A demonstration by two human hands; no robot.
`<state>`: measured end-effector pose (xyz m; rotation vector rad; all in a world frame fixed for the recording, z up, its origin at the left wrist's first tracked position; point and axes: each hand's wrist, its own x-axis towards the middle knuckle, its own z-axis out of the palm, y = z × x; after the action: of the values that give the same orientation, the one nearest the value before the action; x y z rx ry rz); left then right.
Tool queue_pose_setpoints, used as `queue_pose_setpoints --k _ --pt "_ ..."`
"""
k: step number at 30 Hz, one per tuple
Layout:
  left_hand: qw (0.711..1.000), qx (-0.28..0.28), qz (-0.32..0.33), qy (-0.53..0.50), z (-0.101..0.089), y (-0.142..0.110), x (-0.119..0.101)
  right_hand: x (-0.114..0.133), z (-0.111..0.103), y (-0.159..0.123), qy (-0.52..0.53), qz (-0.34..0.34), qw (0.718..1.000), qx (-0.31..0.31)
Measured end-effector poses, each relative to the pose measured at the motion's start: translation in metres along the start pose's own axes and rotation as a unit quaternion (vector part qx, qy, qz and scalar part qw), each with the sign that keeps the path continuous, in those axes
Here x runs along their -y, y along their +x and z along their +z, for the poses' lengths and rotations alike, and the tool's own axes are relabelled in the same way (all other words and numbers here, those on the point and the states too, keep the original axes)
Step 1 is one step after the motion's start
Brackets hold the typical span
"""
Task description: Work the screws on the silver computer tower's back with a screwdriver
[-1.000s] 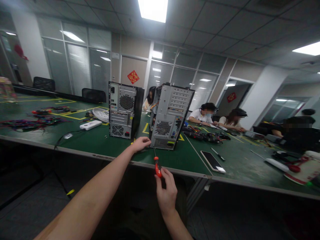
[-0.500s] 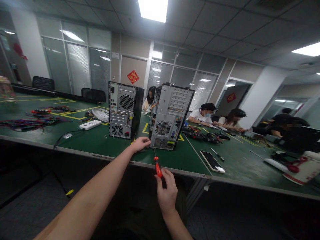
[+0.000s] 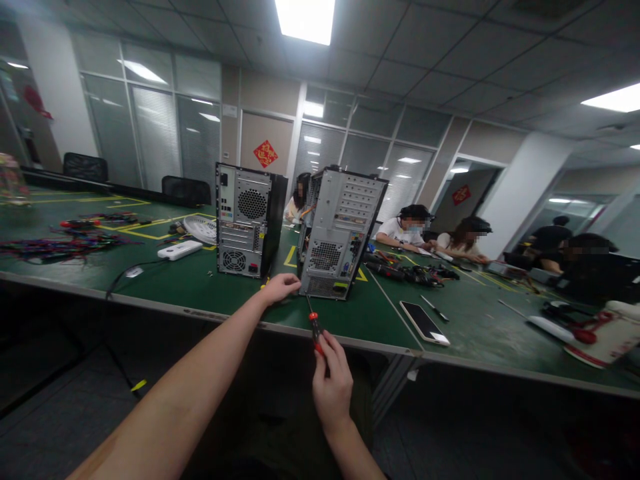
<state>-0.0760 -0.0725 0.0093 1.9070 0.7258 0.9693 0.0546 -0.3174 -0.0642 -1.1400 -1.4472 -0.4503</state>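
Observation:
My right hand [image 3: 333,380] grips the red and black handle of a screwdriver [image 3: 315,323] from below. Its thin shaft points up to the bottom left corner of a grey computer case [image 3: 327,230], which stands upright with its rear panel facing me. At that same corner is my left hand [image 3: 281,288], fingertips pinched together against or just beside the case edge; whatever they may hold is too small to see. The screwdriver's tip is close to these fingertips, and I cannot tell if it sits in a screw.
A second computer case [image 3: 243,220] stands to the left. Further left lie a white power strip [image 3: 180,250] and bundled wires [image 3: 55,248]. On the right are a phone [image 3: 424,322], a pen-like tool [image 3: 435,308], black cables [image 3: 415,272] and a white container [image 3: 600,337]. Several people sit beyond.
The screwdriver handle has turned, showing its black side where red faced me before. My right hand has shifted very slightly upward, while my left hand has stayed in place.

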Motion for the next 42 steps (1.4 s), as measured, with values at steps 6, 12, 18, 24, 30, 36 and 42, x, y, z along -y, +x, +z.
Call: queue_pose_setpoints --k 6,12,18,24,30,36,42 --pt "1.000 0.001 0.001 -0.002 -0.0004 -0.0001 0.0000 0.0011 -0.0005 0.0000 -0.003 0.014 1.000 -0.010" --pt "1.000 0.006 -0.002 -0.012 0.0002 0.0008 0.0018 -0.0011 -0.0035 0.0036 0.006 0.045 0.999 -0.006" --pt "1.000 -0.005 0.006 -0.006 0.0009 0.0018 0.0040 0.0018 -0.0039 0.0048 0.004 0.031 0.999 -0.013" --pt "1.000 -0.001 0.004 -0.003 0.0007 0.0009 0.0016 0.0010 -0.0033 0.0041 -0.007 0.025 0.999 -0.020" --pt "1.000 0.001 -0.001 0.004 0.0005 0.0002 0.0001 -0.0001 -0.0036 0.0039 -0.008 0.028 0.999 -0.024" --pt "1.000 0.000 0.002 0.001 0.0006 -0.0006 -0.0011 -0.0005 -0.0032 0.0035 -0.007 0.029 0.999 -0.025" --pt "1.000 0.002 0.004 -0.003 0.0007 -0.0005 -0.0018 -0.0012 -0.0022 0.0026 -0.006 0.030 0.999 -0.020"
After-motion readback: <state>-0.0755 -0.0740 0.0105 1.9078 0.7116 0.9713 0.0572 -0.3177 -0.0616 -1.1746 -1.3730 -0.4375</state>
